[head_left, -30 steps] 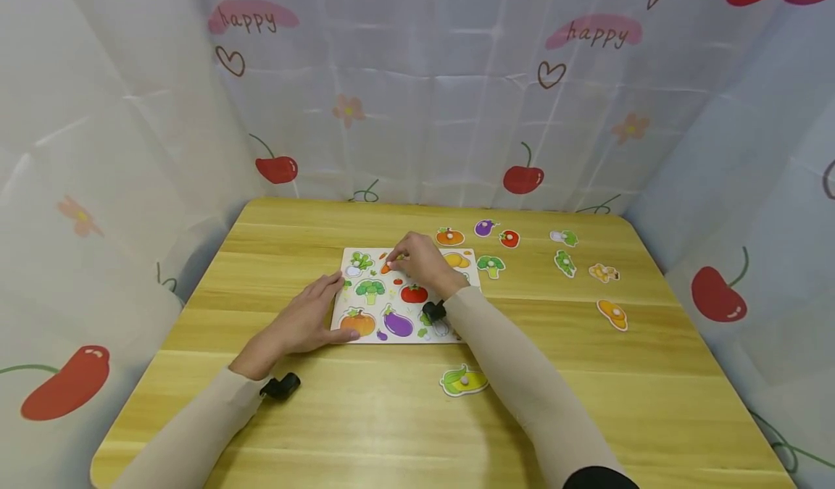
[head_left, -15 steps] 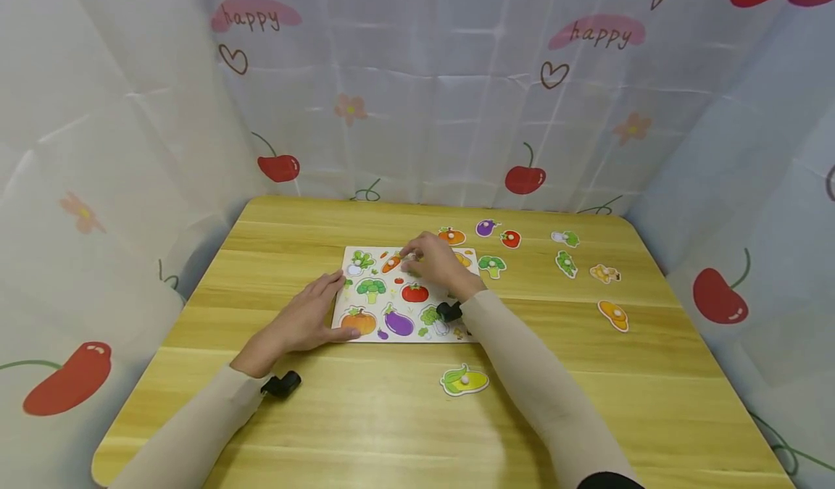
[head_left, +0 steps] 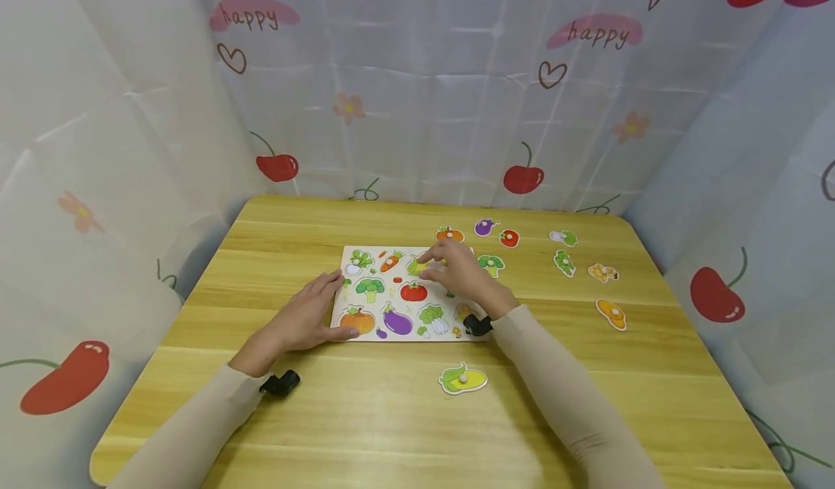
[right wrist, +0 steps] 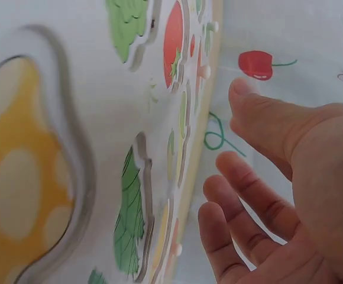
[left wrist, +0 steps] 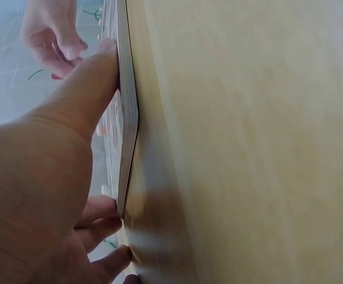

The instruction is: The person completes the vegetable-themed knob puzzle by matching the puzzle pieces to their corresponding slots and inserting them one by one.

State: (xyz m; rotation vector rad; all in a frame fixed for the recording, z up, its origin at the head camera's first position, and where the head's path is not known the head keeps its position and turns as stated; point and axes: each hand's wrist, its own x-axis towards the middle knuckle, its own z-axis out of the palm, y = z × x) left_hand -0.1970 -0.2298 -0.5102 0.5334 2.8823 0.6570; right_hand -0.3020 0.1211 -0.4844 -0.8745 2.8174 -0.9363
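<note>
Sleeves (head_left: pixel 554 395): two, pale, extended over the tabletop (head_left: pixel 365 424) from its near side.
Corn piece (head_left: pixel 472 381): laid flat on the tabletop, apart from the near edge of the puzzle board (head_left: pixel 391 333), knob upward.
Left hand (head_left: pixel 303 322): placed at the board's near left corner; the thumb is rested along the near edge, the fingers, fairly straight, are set against the left edge.
Orange-yellow piece (head_left: pixel 612 315): laid toward the tabletop's right edge.
Board: laid flat, nearer the tabletop's far edge; vegetable pictures are borne on it.
Right hand (head_left: pixel 459 272): held over the board's far right part, thumb and fingers parted and slightly bent, nothing gripped.
Broccoli piece (head_left: pixel 491 265): placed just beside the board's right edge.
Peas piece (head_left: pixel 565 264), cabbage piece (head_left: pixel 565 238): scattered toward the tabletop's far right corner.
Tomato piece (head_left: pixel 509 239), pumpkin piece (head_left: pixel 449 236), eggplant piece (head_left: pixel 484 227): grouped near the tabletop's far edge.
Curtain (head_left: pixel 417 134): hung behind that edge, printed with cherries.
</note>
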